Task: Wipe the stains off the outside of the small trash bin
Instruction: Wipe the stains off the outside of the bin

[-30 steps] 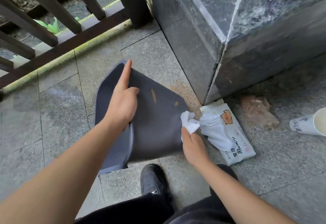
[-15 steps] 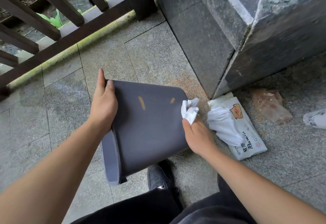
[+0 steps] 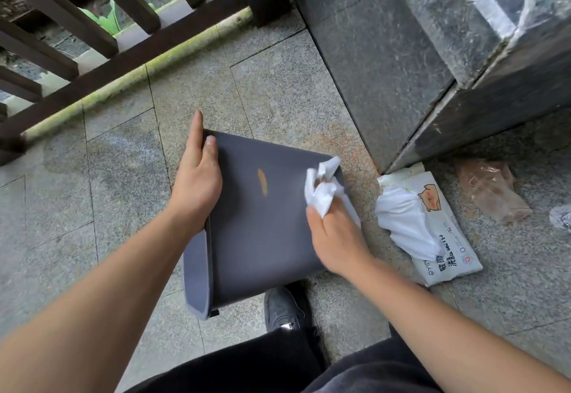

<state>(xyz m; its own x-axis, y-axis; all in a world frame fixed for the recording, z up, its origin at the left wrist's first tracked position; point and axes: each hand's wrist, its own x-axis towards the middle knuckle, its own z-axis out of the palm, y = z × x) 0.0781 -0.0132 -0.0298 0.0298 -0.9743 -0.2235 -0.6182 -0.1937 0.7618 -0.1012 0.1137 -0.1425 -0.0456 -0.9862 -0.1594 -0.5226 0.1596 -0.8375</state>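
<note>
A grey granite-tiled floor (image 3: pixel 129 176) is bordered at the upper left by a dark wooden railing (image 3: pixel 92 37), through which green leaves (image 3: pixel 106 20) are seen. A polished dark stone block (image 3: pixel 417 52) is set at the upper right. A crumpled brownish plastic bag (image 3: pixel 491 190) (translucent) is seen on the floor beside it. A black shoe (image 3: pixel 282 309) is planted below.

Around one dark grey trash bin (image 3: pixel 262 222) lay one orange stain (image 3: pixel 263 181) on its side, one crumpled white wipe (image 3: pixel 321 188) against it, one wipes pack (image 3: pixel 429 225) and one brown wrapper (image 3: pixel 491 188) to its right.
</note>
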